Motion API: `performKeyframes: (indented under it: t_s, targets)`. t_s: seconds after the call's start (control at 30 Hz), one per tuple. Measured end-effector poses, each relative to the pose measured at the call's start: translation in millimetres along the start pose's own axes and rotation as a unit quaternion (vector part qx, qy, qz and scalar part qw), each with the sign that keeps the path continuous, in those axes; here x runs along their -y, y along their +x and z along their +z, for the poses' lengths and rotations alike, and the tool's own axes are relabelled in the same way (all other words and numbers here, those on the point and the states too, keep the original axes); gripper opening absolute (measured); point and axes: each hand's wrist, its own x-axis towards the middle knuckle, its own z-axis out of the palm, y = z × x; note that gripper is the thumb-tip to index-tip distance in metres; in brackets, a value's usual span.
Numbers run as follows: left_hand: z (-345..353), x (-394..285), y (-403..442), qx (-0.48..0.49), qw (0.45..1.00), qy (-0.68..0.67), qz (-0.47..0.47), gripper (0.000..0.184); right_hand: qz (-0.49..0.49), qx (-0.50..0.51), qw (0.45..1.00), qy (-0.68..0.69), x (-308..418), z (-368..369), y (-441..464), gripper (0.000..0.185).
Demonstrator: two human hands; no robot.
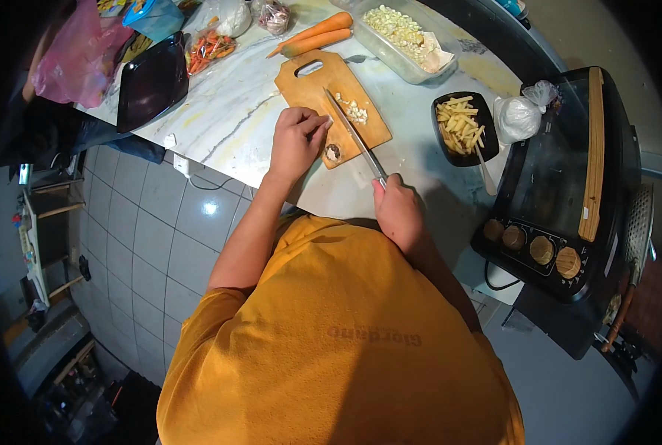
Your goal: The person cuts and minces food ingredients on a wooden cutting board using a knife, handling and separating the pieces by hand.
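A wooden cutting board (pixel 301 83) lies on the marble-patterned table. My right hand (pixel 397 205) is closed round the handle of a kitchen knife (pixel 354 135), whose blade slants across the board. To the left of the blade, my left hand (pixel 298 141) has its fingers curled and pinched at the board. A small pale bit shows at those fingertips, mostly hidden. Chopped white pieces (pixel 356 113), resembling garlic, lie right of the blade. Near the board's front corner sits a small round brown-and-white piece (pixel 333 153).
Two carrots (pixel 316 35) and a plastic tub of chopped pale food (pixel 412 55) lie beyond the board. On the right are a black bowl of pale sticks with a spoon (pixel 460 130), a tied bag (pixel 516 119) and a toaster oven (pixel 546 178). A black tray (pixel 153 81) stands left.
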Motion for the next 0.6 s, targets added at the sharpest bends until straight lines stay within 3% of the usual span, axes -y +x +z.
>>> performKeyframes:
  t_s: [0.4,0.6]
  targets:
    - [-0.6,2.5,-4.0,0.023,0.999,-0.018,-0.025,0.02,-0.033,-0.011,0.999,0.007,3.9,-4.2,-0.9,0.038]
    - [-4.1,-3.1,-2.6,0.012,0.998,-0.036,-0.046,0.015,-0.054,-0.014,0.998,0.017,1.0,0.5,0.7,0.037]
